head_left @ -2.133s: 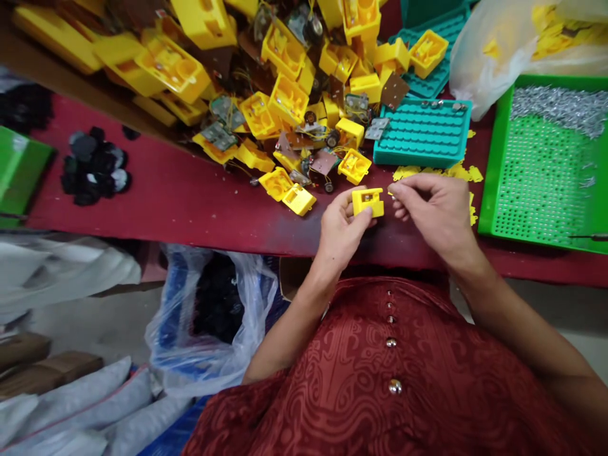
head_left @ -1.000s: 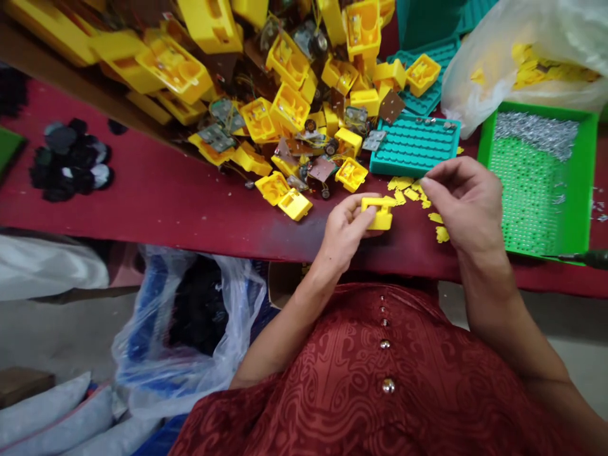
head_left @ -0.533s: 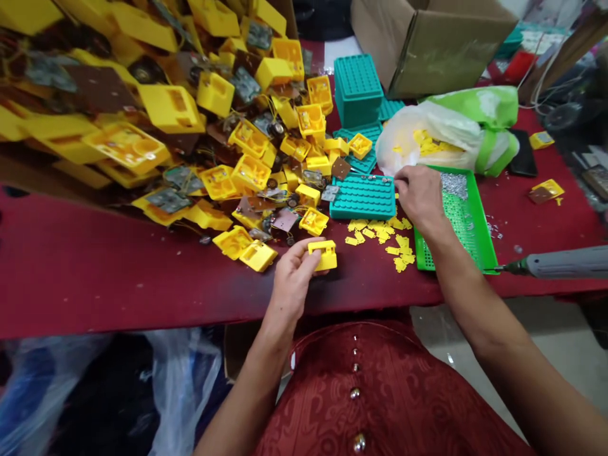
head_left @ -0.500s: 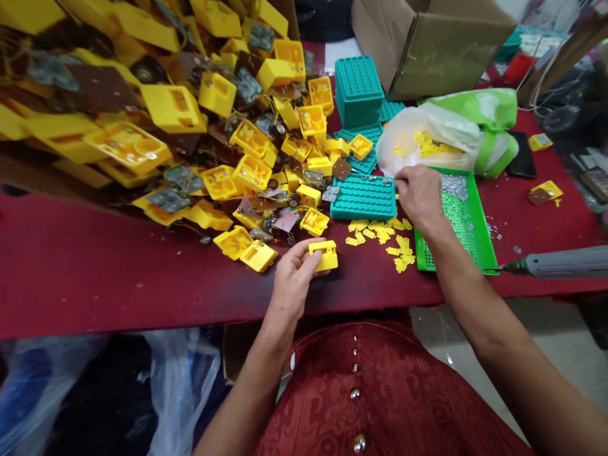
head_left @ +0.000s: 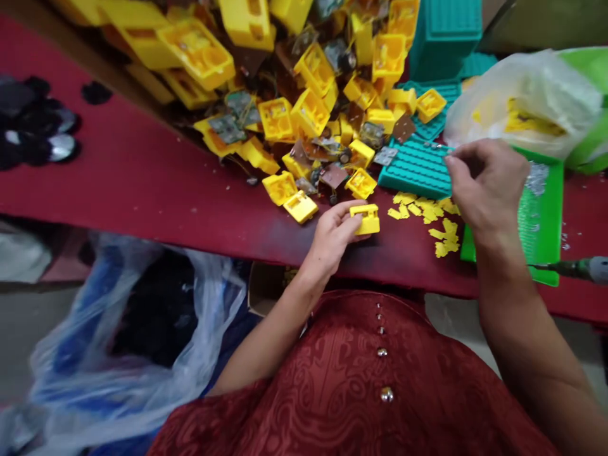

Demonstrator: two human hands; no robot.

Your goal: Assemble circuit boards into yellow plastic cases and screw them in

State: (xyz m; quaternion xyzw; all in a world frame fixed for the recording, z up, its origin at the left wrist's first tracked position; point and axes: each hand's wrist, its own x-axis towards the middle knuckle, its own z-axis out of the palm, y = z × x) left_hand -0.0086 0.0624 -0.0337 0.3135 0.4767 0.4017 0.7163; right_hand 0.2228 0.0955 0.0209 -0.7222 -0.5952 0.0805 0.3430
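Observation:
A small yellow plastic housing (head_left: 368, 220) with a cut-out is pinched between the thumb and fingers of my left hand (head_left: 332, 235), above the front of the table. My right hand (head_left: 494, 183) has its thumb and forefinger brought together at the right end of a teal ribbed tray (head_left: 415, 168). Small silvery pieces (head_left: 433, 145) lie along that tray's back edge. Whatever the right fingertips hold is too small to make out. Flat yellow tabs (head_left: 427, 209) lie loose between my two hands.
A big heap of yellow housings (head_left: 311, 111) with circuit boards and wires fills the back left. To the right are a green basket (head_left: 551, 209) with small metal parts, an electric screwdriver (head_left: 589, 269) and a plastic bag (head_left: 517, 95). Stacked teal trays (head_left: 446, 38) stand behind.
The view has swung left, so the table's things appear further right. My right fingertips have come slightly over the teal tray's right end. My left hand still holds the yellow housing.

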